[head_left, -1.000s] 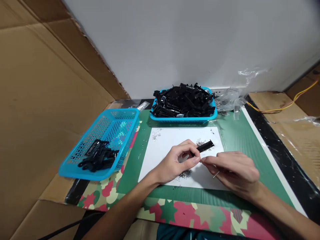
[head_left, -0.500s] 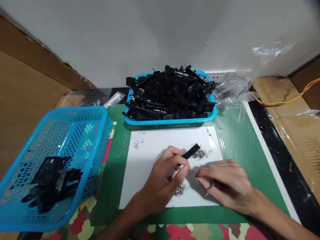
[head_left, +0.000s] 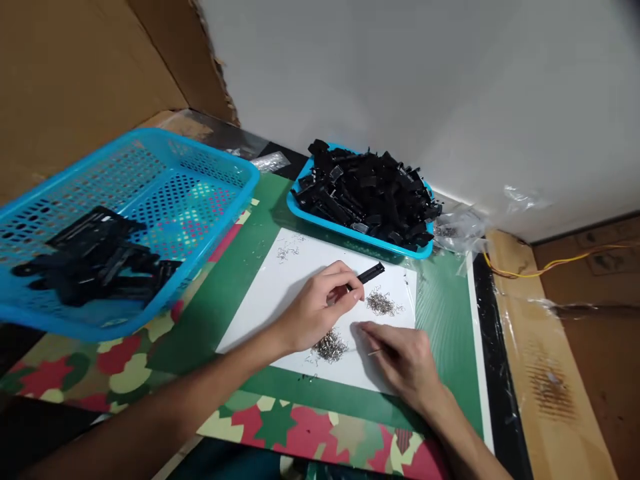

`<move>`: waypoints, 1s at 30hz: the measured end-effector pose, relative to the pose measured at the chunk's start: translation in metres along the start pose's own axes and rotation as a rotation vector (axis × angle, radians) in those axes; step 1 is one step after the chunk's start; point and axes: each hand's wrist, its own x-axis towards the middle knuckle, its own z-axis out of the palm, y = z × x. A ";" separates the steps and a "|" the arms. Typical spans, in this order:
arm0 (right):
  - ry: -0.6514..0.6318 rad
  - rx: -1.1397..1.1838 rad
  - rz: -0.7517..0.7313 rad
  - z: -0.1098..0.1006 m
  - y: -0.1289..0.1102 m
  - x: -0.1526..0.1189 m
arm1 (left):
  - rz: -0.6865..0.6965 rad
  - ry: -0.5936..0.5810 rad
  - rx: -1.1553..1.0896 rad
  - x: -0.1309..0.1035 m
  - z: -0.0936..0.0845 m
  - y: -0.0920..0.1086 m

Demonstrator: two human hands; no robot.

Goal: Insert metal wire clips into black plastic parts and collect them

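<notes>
My left hand (head_left: pixel 327 300) is closed around a narrow black plastic piece (head_left: pixel 371 273), whose open, channelled end sticks out past the fingers. To its lower right, my right hand (head_left: pixel 403 357) is curled, thumb and forefinger together near the white sheet (head_left: pixel 260 310). A thin metal rod (head_left: pixel 374 352) pokes out from under its fingers; whether the fingertips also pinch a small part is too fine to see. One pile of tiny wire pieces, perhaps springs (head_left: pixel 381 302), lies between the hands and the sheet's right edge. Another wire pile (head_left: pixel 330 347) sits below my left hand.
A blue tray (head_left: pixel 360 237) heaped with black plastic parts stands behind the sheet. On the left, a blue perforated basket (head_left: pixel 215 247) holds several black assemblies (head_left: pixel 100 260). A plastic bag (head_left: pixel 457 230) and yellow wires (head_left: pixel 545 270) are at the right, beside cardboard (head_left: pixel 520 287).
The view has swung left and tilted, so basket and tray appear shifted right. My left hand still grips the black piece, now turned to show its channel; the right hand keeps the rod.
</notes>
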 end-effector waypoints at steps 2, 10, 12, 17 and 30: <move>0.004 0.055 0.130 -0.001 0.001 0.001 | 0.028 0.011 -0.015 0.000 0.001 -0.002; -0.106 -0.027 0.213 -0.003 -0.005 0.009 | 0.087 -0.053 -0.051 0.000 0.003 -0.012; -0.102 0.001 0.183 -0.005 -0.006 0.009 | 0.077 -0.099 -0.078 0.001 0.000 -0.011; 0.053 0.402 0.129 -0.009 -0.004 0.008 | 0.086 -0.234 -0.052 0.008 -0.013 -0.004; 0.414 0.698 0.223 -0.005 0.000 0.016 | 0.054 -0.362 -0.093 0.009 -0.010 -0.001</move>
